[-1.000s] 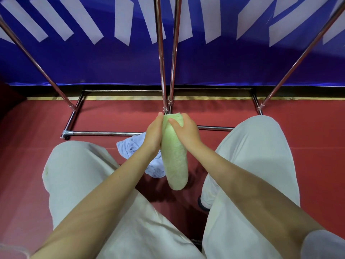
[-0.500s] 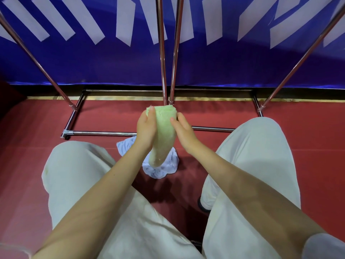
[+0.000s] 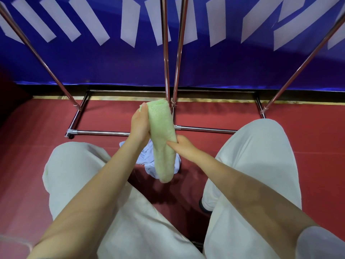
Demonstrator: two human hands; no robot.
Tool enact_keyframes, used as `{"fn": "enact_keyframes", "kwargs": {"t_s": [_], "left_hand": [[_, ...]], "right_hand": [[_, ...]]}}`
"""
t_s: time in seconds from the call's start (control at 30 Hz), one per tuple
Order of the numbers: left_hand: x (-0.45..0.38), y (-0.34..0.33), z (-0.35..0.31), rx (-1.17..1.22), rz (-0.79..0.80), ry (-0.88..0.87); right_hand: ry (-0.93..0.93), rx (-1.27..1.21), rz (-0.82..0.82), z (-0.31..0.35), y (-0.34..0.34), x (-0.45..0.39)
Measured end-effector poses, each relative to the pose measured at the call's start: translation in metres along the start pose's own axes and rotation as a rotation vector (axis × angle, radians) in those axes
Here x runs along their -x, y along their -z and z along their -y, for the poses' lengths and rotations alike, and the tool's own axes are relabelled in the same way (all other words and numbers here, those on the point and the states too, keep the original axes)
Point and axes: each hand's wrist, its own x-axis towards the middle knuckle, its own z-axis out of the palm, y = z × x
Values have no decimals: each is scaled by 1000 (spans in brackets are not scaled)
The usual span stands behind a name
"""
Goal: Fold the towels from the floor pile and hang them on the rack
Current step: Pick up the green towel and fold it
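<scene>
A folded light green towel [image 3: 162, 139] hangs in a long narrow strip in front of me. My left hand [image 3: 139, 123] grips its upper end from the left, fingers hidden behind the cloth. My right hand [image 3: 182, 144] pinches the strip lower down from the right, about at its middle. Beneath the towel a pale blue towel [image 3: 146, 161] lies crumpled on the red floor, partly hidden. The chrome rack [image 3: 166, 53] stands just beyond, with two upright poles in the middle and slanted poles at both sides.
The rack's base frame [image 3: 100, 132] lies on the red floor [image 3: 308, 146] ahead of my knees. A blue wall panel with white stripes [image 3: 214, 68] rises behind it. My legs in pale trousers [image 3: 255, 150] flank the towels.
My right hand has slid down from the towel's top to its middle. The green towel hangs longer and lower than half a second ago. My left hand keeps the top.
</scene>
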Motion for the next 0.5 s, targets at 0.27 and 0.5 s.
{"fn": "enact_keyframes", "kwargs": {"t_s": [0.27,0.5], "left_hand": [[-21,-43,-91,185,-43,2],[-23,-129,-188,125,-6,-121]], "right_hand": [[141,-238,-270,67,80,-1],[301,13,-343,156,202,22]]}}
